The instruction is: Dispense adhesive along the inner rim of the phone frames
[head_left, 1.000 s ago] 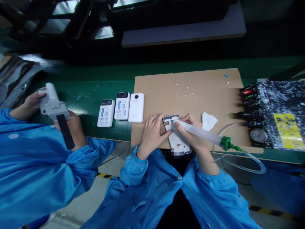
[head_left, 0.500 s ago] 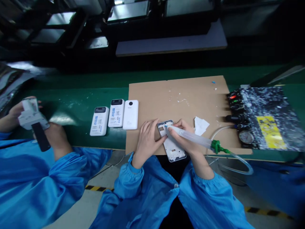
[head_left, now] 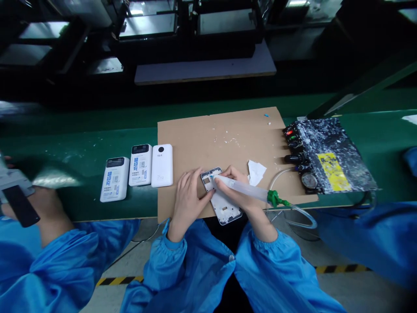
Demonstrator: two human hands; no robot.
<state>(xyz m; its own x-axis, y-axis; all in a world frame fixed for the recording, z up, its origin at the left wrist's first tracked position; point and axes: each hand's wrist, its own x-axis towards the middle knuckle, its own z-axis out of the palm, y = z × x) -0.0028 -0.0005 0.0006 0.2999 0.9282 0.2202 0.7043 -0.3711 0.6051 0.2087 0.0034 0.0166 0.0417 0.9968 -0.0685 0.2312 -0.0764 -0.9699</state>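
A white device shell point(head_left: 223, 204) lies on a brown cardboard sheet point(head_left: 208, 139) at the near edge of the green bench. My left hand point(head_left: 188, 194) rests on the cardboard, fingers pressed against the shell's left side to steady it. My right hand point(head_left: 237, 191) grips a clear glue syringe point(head_left: 246, 188) like a pen, its tip at the shell's upper end. A green cap point(head_left: 274, 199) joins the syringe to a clear hose point(head_left: 301, 217).
Three white power banks point(head_left: 140, 167) lie in a row left of the cardboard. A spattered control box point(head_left: 325, 156) with knobs and a gauge sits right. A scrap of white paper point(head_left: 256, 171) lies beside my right hand. A co-worker's hand point(head_left: 45, 204) at left holds a dispensing gun point(head_left: 14, 191).
The view has swung right, so everything sits further left in frame. The co-worker's dispensing gun moved down and left toward the frame edge. My hands keep their hold on shell and syringe.
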